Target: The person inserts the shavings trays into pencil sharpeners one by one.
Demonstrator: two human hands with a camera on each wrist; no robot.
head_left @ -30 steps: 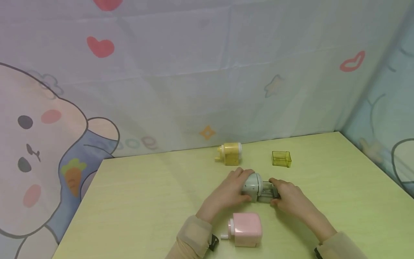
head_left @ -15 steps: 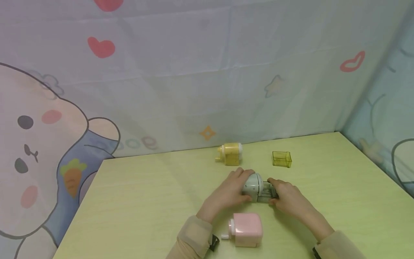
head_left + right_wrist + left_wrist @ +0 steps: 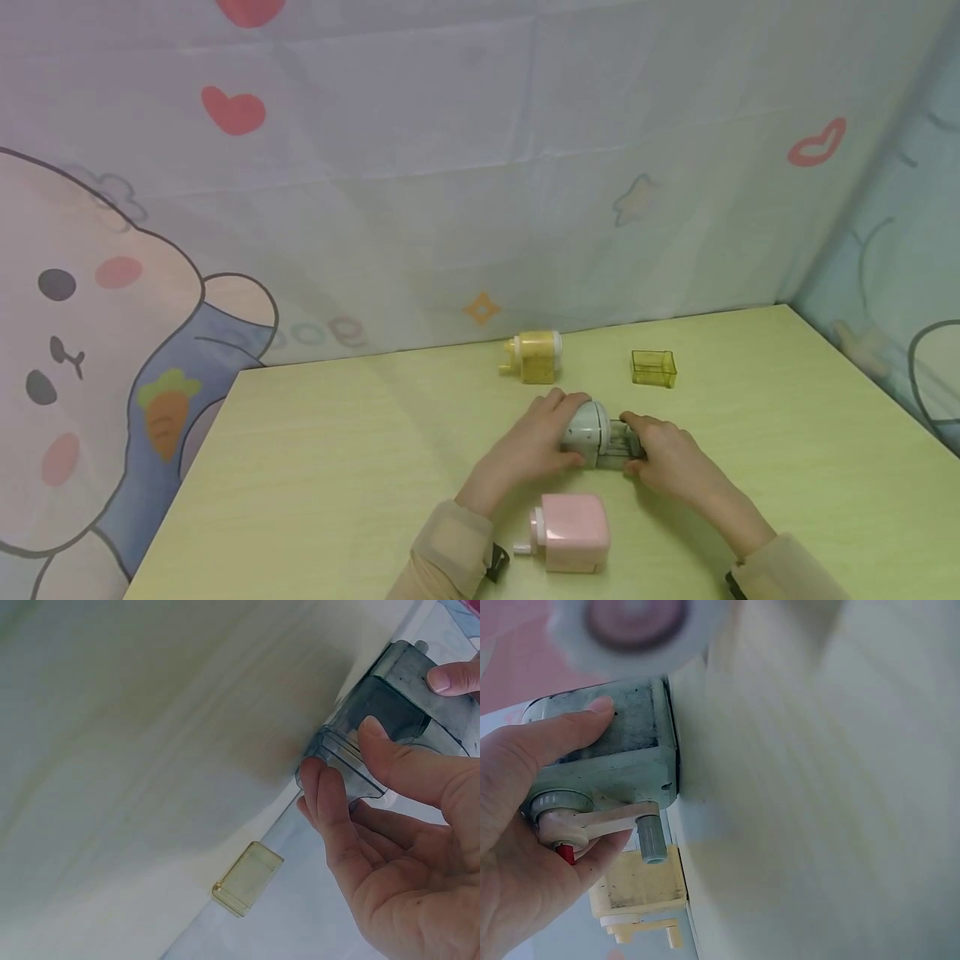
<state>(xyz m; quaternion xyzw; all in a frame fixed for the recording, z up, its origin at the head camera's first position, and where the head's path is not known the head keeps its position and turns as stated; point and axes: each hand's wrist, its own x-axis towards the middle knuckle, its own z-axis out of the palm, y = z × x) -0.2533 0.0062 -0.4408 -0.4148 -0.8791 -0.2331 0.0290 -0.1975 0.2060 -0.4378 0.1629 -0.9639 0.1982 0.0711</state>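
Observation:
A grey-green crank pencil sharpener (image 3: 583,437) lies on the table between both hands. My left hand (image 3: 528,442) grips its body, thumb on one side; in the left wrist view the crank handle (image 3: 652,836) points away from the palm, and a small red piece (image 3: 566,853) shows at the crank's hub. On the opposite end, my right hand (image 3: 671,454) holds the clear, smoke-tinted drawer (image 3: 341,761) between thumb and fingers, partly out of the body. The right fingertips hide some of the drawer's end.
Closer to me stands a pink crank sharpener (image 3: 576,533), right beside the left forearm. Behind the hands are a yellow crank sharpener (image 3: 537,357) and, to its right, a clear yellow drawer (image 3: 652,368). A printed curtain (image 3: 420,208) hangs along the table's back edge.
My right hand has shifted very slightly left, bringing the drawer a little closer to the sharpener's body, and then stayed put. The left hand has kept its grip in place.

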